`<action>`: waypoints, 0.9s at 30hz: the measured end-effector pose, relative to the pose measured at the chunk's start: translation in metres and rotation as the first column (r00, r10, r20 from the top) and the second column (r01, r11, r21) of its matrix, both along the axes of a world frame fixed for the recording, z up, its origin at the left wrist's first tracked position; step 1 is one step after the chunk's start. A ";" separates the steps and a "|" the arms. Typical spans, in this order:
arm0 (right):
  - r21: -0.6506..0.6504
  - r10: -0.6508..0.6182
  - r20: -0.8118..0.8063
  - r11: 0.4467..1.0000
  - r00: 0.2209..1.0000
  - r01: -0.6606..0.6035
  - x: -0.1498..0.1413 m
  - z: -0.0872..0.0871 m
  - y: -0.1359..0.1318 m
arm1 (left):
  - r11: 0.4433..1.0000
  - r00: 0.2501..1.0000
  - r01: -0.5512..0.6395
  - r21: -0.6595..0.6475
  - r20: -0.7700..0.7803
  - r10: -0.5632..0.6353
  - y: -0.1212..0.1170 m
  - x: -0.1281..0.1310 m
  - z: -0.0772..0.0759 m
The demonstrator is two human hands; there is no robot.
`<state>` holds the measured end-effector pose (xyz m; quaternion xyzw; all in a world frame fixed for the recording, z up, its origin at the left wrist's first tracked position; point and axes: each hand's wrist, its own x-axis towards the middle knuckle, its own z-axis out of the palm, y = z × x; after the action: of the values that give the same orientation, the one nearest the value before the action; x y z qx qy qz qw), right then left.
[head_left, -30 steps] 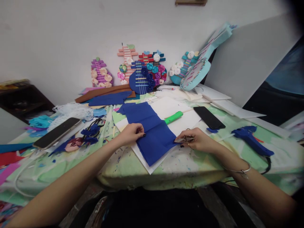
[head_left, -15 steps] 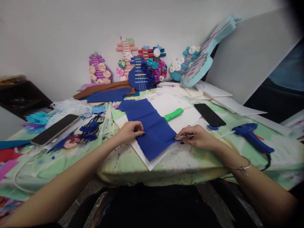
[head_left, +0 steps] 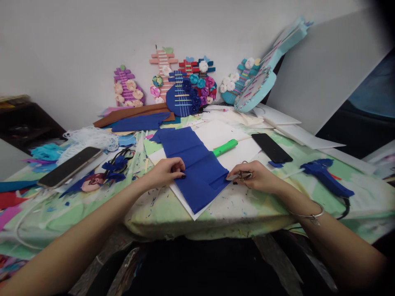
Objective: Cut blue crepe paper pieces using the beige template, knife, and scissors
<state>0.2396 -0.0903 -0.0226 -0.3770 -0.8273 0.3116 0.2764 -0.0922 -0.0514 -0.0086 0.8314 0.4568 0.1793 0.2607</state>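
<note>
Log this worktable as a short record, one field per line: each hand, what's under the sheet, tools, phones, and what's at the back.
Left hand: at the left edge of the blue sheet
Right hand: holding small scissors by the sheet's right corner
Under sheet: white paper
Other tools: green tool beyond the sheet; blue glue gun at right
Phones: black phone right of the green tool; second phone at left
Back: decorated guitar-shaped pieces

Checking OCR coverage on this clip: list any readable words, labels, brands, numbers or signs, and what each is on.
No readable text anywhere.
Green tool: any marking too small to read.
Blue glue gun: any label too blurred to read.
Right phone, left phone: dark, no text visible.
White paper: no legible writing.
</note>
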 end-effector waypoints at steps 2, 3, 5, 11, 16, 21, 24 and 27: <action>0.011 -0.002 0.010 1.000 1.000 0.002 0.000 0.001 0.000 | 1.000 1.000 0.005 0.010 -0.005 -0.005 0.000 0.000 -0.001; 0.012 -0.001 0.012 1.000 1.000 0.001 0.000 0.001 0.000 | 1.000 1.000 0.008 0.018 -0.008 -0.007 0.000 -0.001 -0.001; 0.008 0.005 0.012 1.000 1.000 -0.005 -0.001 0.002 0.000 | 0.999 1.000 0.014 0.037 -0.013 -0.013 0.000 -0.001 -0.002; -0.017 0.008 0.015 1.000 1.000 -0.008 0.000 0.001 0.000 | 0.989 0.996 0.079 0.125 -0.043 -0.074 0.002 -0.001 -0.003; -0.023 0.010 0.017 1.000 1.000 -0.010 0.000 0.001 0.000 | 0.942 0.979 0.204 0.268 -0.060 -0.195 -0.003 0.002 0.002; -0.028 0.004 0.019 1.000 1.000 -0.003 -0.001 0.003 -0.001 | 0.863 0.911 0.413 0.291 -0.133 -0.391 -0.014 0.009 0.007; -0.009 0.002 0.015 1.000 1.000 -0.002 -0.002 0.004 -0.002 | 0.786 0.846 0.528 0.321 -0.279 -0.454 -0.021 0.012 0.006; 0.006 0.006 0.013 1.000 1.000 -0.006 -0.002 0.004 -0.003 | 0.777 0.840 0.521 0.354 -0.374 -0.393 -0.028 0.016 0.004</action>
<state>0.2374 -0.0930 -0.0182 -0.3756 -0.8311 0.3077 0.2712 -0.0761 -0.0792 -0.0043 0.9712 0.2179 0.0897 0.0341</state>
